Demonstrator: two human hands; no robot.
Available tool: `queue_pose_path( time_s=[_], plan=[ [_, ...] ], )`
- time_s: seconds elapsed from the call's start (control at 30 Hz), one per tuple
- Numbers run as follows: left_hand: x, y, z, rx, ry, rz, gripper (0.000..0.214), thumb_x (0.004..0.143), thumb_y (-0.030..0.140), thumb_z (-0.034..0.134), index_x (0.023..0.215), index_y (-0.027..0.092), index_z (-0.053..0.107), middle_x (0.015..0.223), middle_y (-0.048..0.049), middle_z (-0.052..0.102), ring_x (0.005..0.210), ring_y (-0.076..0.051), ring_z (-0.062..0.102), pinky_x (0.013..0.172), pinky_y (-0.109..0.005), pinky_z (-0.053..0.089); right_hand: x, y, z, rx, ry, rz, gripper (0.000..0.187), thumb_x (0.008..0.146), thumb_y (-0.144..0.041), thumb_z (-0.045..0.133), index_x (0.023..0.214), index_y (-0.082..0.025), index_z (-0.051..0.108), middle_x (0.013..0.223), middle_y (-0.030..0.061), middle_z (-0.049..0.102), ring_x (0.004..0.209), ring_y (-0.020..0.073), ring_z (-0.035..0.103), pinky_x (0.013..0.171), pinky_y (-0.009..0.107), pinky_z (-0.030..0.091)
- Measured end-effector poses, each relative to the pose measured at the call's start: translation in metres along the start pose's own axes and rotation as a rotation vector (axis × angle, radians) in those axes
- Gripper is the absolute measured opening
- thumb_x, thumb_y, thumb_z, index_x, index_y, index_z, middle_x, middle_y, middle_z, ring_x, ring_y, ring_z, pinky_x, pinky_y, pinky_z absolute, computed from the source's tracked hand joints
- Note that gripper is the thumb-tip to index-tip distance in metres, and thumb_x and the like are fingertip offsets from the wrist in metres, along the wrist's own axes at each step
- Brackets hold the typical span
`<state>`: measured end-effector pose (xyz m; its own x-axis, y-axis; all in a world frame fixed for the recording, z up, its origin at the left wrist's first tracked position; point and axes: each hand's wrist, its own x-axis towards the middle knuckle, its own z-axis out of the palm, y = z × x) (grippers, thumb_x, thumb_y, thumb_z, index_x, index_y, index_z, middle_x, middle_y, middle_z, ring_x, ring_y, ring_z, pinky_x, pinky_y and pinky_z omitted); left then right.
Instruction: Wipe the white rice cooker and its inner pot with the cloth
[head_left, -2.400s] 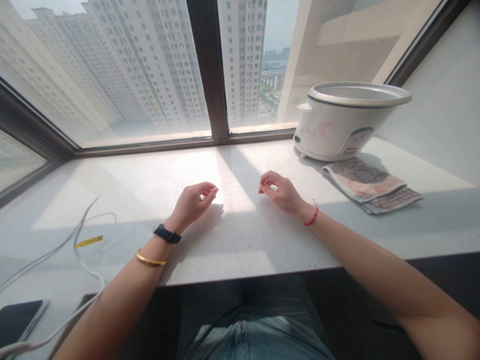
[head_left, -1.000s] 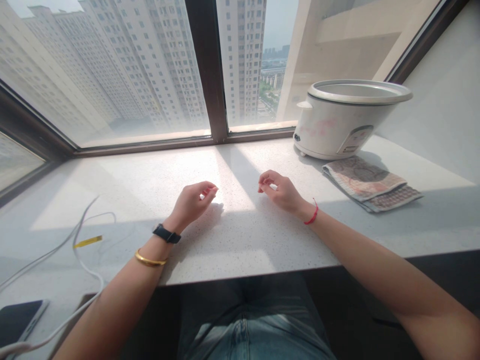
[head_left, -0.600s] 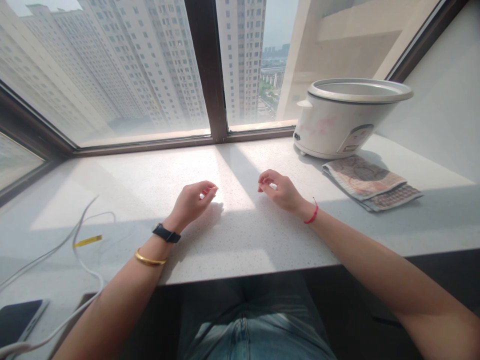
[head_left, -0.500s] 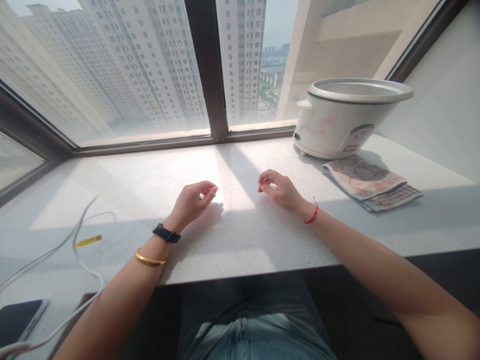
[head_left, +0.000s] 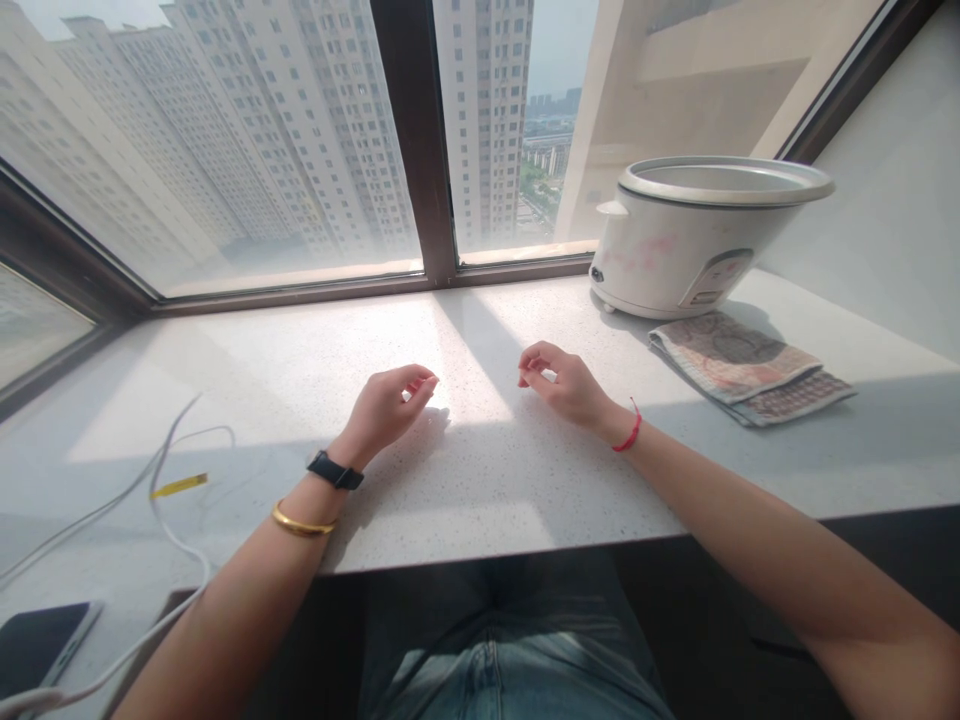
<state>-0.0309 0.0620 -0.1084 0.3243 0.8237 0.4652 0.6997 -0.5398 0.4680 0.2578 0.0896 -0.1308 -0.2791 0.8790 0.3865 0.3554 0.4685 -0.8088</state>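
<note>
My left hand (head_left: 384, 408) rests on the white speckled counter (head_left: 465, 480), fingers loosely curled, holding nothing. A black watch and a gold bangle sit on that wrist. My right hand (head_left: 568, 385) rests a short way to its right, also loosely curled and empty, with a red string on the wrist. A sunlit strip of counter lies between the two hands. Both forearms cross the counter's front edge.
A white rice cooker (head_left: 697, 240) without a lid stands at the back right by the window. A folded patterned cloth (head_left: 746, 365) lies in front of it. White cables (head_left: 169, 450) with a yellow tag and a dark phone (head_left: 41, 640) lie at the left.
</note>
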Motion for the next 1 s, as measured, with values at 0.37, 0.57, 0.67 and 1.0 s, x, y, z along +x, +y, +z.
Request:
queue_pose_path(
  time_s=[0.37, 0.57, 0.67, 1.0],
  plan=[
    [0.0004, 0.0019, -0.0006, 0.009, -0.004, 0.007, 0.025, 0.098, 0.034, 0.056, 0.090, 0.017, 0.071, 0.077, -0.0051, 0.076, 0.069, -0.017, 0.071, 0.058, -0.026, 0.054, -0.0001, -0.0017, -0.0009, -0.013, 0.011, -0.010, 0.004, 0.086, -0.019, 0.056, 0.090, -0.021, 0.058, 0.073, 0.0006, 0.069, 0.077, 0.0179, 0.069, 0.072, 0.031, 0.046],
    [-0.0001, 0.0017, -0.0007, 0.010, -0.006, 0.015, 0.025, 0.098, 0.034, 0.056, 0.090, 0.017, 0.071, 0.078, -0.0053, 0.076, 0.070, -0.017, 0.071, 0.058, -0.026, 0.054, 0.0000, -0.0015, -0.0004, 0.033, 0.015, 0.006, 0.004, 0.086, -0.022, 0.057, 0.089, -0.022, 0.054, 0.073, 0.0005, 0.069, 0.076, 0.0176, 0.069, 0.072, 0.032, 0.048],
    [0.0001, 0.0015, -0.0003, 0.011, -0.007, 0.012, 0.024, 0.098, 0.034, 0.056, 0.091, 0.017, 0.071, 0.078, -0.0051, 0.076, 0.069, -0.017, 0.071, 0.059, -0.026, 0.054, 0.0006, -0.0024, 0.0001, 0.075, 0.017, 0.022, 0.008, 0.086, -0.023, 0.058, 0.086, -0.023, 0.050, 0.073, 0.0001, 0.068, 0.074, 0.0173, 0.069, 0.073, 0.032, 0.049],
    [-0.0005, 0.0002, 0.0020, 0.018, -0.004, 0.004, 0.024, 0.097, 0.035, 0.056, 0.089, 0.018, 0.071, 0.076, -0.0042, 0.076, 0.069, -0.017, 0.071, 0.059, -0.027, 0.053, 0.0002, -0.0015, 0.0014, 0.090, 0.016, 0.022, 0.004, 0.086, -0.024, 0.056, 0.090, -0.023, 0.053, 0.071, -0.0005, 0.068, 0.073, 0.0172, 0.069, 0.073, 0.033, 0.051]
  ],
)
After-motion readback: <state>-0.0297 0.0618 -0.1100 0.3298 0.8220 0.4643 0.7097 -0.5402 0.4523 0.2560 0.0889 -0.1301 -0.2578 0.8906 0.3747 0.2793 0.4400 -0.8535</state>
